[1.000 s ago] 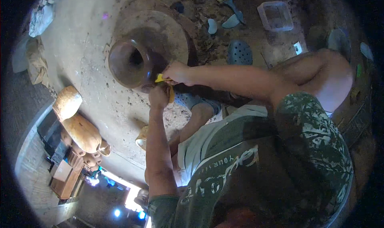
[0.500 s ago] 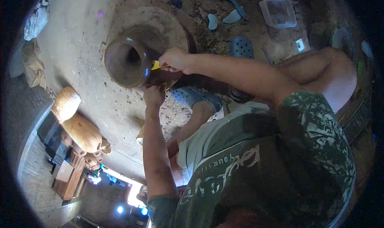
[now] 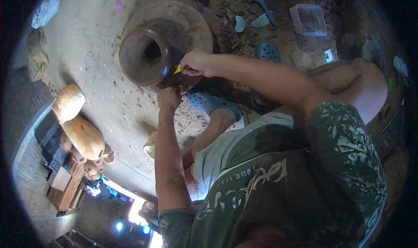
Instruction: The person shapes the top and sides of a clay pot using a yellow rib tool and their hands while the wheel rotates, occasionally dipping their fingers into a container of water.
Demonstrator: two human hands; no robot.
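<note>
A brown wet-looking pot (image 3: 135, 69) with a wide rim and dark opening stands on a round pottery wheel disc (image 3: 189, 21). My right hand (image 3: 196, 63) pinches a flat yellow tool (image 3: 177, 69) against the pot's right side. My left hand (image 3: 169, 95) is closed at the pot's lower edge, nearest me; a small yellowish bit shows at its fingers, but what it holds is mostly hidden.
Large tan gourd-like objects (image 3: 82, 137) and crumpled paper (image 3: 38, 56) lie left. A clear plastic tub (image 3: 308, 19), blue-grey shaped pieces (image 3: 261, 19) and clog (image 3: 267, 52) lie upper right. My clogged foot (image 3: 200, 100) and bent legs are close around the wheel. A pale container (image 3: 150, 145) sits below.
The pot appears slightly higher in view as the camera shifts. Both my hands have moved up with it; the orange-yellow thing beside my left hand is now mostly hidden.
</note>
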